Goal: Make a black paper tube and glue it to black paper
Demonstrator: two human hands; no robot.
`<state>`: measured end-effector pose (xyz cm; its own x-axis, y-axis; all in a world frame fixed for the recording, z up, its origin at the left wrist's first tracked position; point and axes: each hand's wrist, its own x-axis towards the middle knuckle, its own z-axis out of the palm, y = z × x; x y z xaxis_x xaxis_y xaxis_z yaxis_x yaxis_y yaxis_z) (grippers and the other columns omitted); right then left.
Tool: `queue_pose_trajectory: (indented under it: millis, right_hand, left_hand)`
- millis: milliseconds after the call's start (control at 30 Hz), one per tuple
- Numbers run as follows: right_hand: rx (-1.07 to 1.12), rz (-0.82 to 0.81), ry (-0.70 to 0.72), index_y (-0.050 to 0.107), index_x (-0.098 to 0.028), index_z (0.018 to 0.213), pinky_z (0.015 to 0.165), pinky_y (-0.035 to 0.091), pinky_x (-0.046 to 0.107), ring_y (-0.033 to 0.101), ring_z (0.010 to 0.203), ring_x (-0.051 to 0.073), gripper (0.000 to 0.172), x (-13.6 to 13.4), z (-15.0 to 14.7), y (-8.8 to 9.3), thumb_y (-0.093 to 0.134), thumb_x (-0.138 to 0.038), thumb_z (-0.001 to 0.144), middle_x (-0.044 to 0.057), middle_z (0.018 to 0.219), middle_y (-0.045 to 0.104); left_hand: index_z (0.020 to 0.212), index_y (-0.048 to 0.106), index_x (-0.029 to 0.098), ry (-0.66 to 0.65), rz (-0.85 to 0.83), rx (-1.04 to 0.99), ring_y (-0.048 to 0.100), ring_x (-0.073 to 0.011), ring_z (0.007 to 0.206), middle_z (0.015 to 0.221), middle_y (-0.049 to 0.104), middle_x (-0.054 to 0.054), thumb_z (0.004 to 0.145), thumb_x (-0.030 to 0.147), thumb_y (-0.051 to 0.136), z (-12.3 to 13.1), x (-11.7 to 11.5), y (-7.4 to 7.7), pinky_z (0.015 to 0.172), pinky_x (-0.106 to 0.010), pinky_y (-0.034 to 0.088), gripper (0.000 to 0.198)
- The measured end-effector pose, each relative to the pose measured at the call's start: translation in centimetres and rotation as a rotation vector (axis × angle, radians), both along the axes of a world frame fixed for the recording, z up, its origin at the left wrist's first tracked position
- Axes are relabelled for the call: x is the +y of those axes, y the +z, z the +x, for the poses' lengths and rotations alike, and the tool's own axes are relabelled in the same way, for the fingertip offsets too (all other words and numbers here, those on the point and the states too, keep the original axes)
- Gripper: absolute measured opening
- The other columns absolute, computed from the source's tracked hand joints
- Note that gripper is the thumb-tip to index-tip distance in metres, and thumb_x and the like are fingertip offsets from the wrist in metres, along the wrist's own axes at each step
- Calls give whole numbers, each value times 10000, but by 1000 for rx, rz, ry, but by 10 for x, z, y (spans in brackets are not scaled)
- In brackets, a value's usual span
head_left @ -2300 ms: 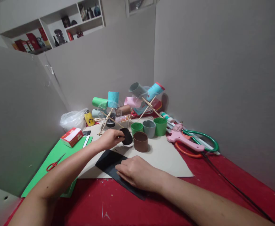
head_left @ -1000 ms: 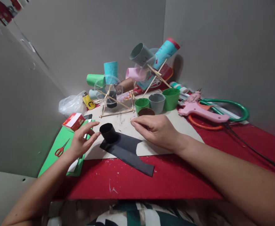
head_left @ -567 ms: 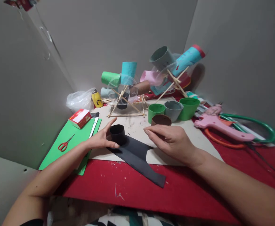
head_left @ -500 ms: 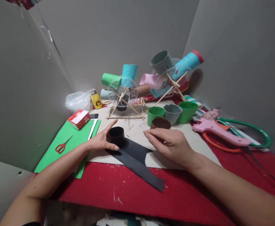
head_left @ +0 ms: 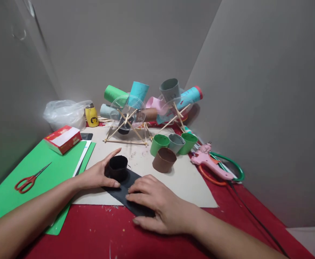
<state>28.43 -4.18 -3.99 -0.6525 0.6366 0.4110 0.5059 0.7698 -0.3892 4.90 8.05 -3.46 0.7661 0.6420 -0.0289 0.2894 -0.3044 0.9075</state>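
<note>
A short black paper ring (head_left: 118,169) stands upright on a dark strip (head_left: 132,180) of paper. Around its left side curves my left hand (head_left: 99,174), the thumb across the lower front and the index finger by the back left, holding it. My right hand (head_left: 157,205) lies on the lower part of the strip, palm down with fingers apart; it hides part of the strip and grips nothing. A brown paper ring (head_left: 164,160) stands behind my right hand.
Green sheets (head_left: 12,180) carry red-handled scissors (head_left: 29,181) and a red box (head_left: 63,139) at left. Behind are stick frames with colored cups (head_left: 138,94), and green and gray rings (head_left: 176,144). A pink glue gun (head_left: 211,163) with its cord lies right.
The view has shifted. My right hand has come down from its pinched pose beside the brown ring and spread onto the dark strip. My left hand remains around the black ring.
</note>
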Motion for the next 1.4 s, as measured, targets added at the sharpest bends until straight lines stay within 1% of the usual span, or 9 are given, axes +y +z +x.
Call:
queue_pose_trajectory:
  millis: [133, 400, 833, 1000, 1167, 1233, 1300, 1333, 1400]
  right_hand:
    - [-65, -88, 11, 657, -147, 1180, 930, 433, 449, 580, 1025, 266, 432, -1, 0, -1, 685, -422, 848, 131, 1132, 673]
    - [-133, -200, 5, 659, -167, 1171, 959, 428, 459, 554, 1087, 275, 351, -2, 0, -7, 658, -358, 877, 138, 1191, 637]
    - [-175, -135, 27, 628, -180, 1208, 929, 489, 448, 585, 1106, 282, 316, 0, -2, -10, 620, -281, 908, 147, 1182, 654]
    - [-170, -128, 37, 622, -183, 1208, 932, 495, 447, 588, 1109, 278, 314, 0, -2, -10, 625, -267, 906, 142, 1166, 662]
    - [-89, -95, 35, 628, -176, 1176, 883, 515, 412, 625, 1025, 250, 274, 3, 1, -9, 619, -223, 906, 126, 1076, 693]
    - [-42, -66, 29, 627, -178, 1164, 850, 519, 405, 637, 976, 241, 261, 5, 3, -10, 615, -197, 904, 115, 1027, 706]
    - [1, -34, 33, 627, -181, 1142, 817, 517, 399, 642, 931, 234, 244, 7, 4, -10, 608, -163, 899, 103, 981, 716]
    - [25, -18, 37, 627, -181, 1129, 800, 515, 393, 642, 910, 229, 236, 7, 5, -10, 602, -145, 896, 97, 962, 719]
    - [74, 14, 50, 626, -178, 1100, 767, 510, 375, 640, 873, 215, 222, 8, 5, -9, 593, -113, 890, 88, 928, 723]
  left_hand:
    - [1568, 135, 230, -38, -14, -20, 487, -319, 1301, 1412, 536, -118, 679, 406, 840, 1, 0, -3, 1126, -493, 326, 1148]
    - [1558, 189, 218, -56, -28, -57, 492, -309, 1300, 1399, 554, -110, 694, 344, 832, 2, -1, -8, 1126, -480, 327, 1085]
    - [1554, 205, 188, -55, 65, -108, 442, -314, 1356, 1465, 494, -142, 683, 303, 830, 1, 3, -25, 1145, -468, 300, 1078]
    - [1575, 96, 192, -104, 53, -97, 434, -321, 1366, 1472, 480, -161, 669, 315, 842, -2, 3, -20, 1154, -477, 287, 1180]
    - [1577, 59, 231, -137, -86, -138, 343, -326, 1431, 1516, 416, -178, 645, 307, 862, -12, 11, -15, 1180, -515, 235, 1232]
    - [1571, 116, 251, -111, -130, -138, 361, -338, 1421, 1523, 395, -196, 614, 297, 881, -18, 18, -15, 1170, -536, 247, 1225]
    - [1547, 225, 266, -48, -144, -149, 427, -346, 1377, 1502, 418, -207, 602, 291, 887, -21, 25, -10, 1132, -539, 319, 1154]
    - [1518, 304, 263, 4, -135, -181, 481, -339, 1334, 1465, 463, -205, 616, 295, 878, -21, 26, -6, 1096, -529, 375, 1069]
    - [1383, 500, 231, 161, -70, -309, 602, -292, 1193, 1312, 604, -174, 696, 311, 823, -18, 20, 10, 1005, -472, 480, 764]
